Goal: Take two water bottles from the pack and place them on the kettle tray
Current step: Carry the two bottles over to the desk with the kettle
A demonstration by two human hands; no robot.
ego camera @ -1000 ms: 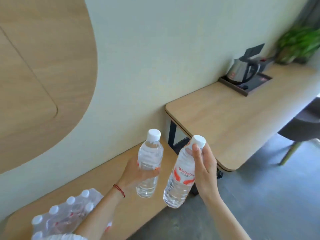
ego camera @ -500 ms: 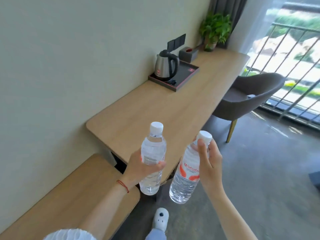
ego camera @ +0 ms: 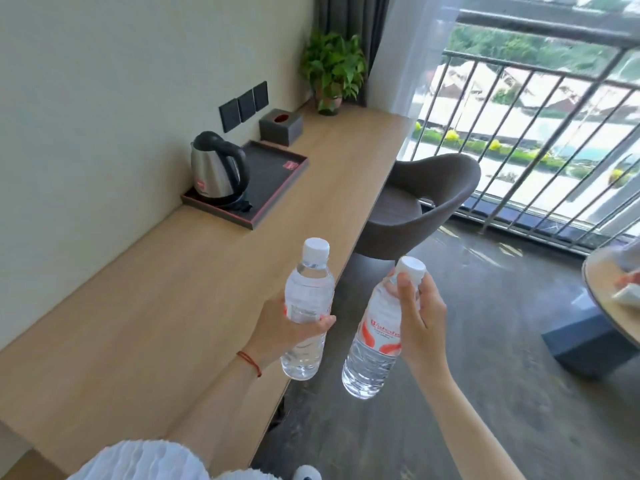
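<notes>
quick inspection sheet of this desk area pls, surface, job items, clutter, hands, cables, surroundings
surface: wooden desk, mostly bare.
job's things: two capped water bottles, left bottle and right bottle, both held in the air; kettle tray with kettle on its near end, far end free.
clutter: tissue box, potted plant.
grippers: left hand wraps its bottle; right hand holds its bottle.
cables: nothing seen.
surroundings: chair, balcony railing.

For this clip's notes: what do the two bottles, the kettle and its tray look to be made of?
Left-hand bottle and right-hand bottle: clear thin plastic, see-through with white caps. Kettle: brushed metal body, likely steel, with a glossy black plastic-looking handle and lid. Tray: dark matte surface with a raised rim; wood or leatherette, hard to tell.
</notes>
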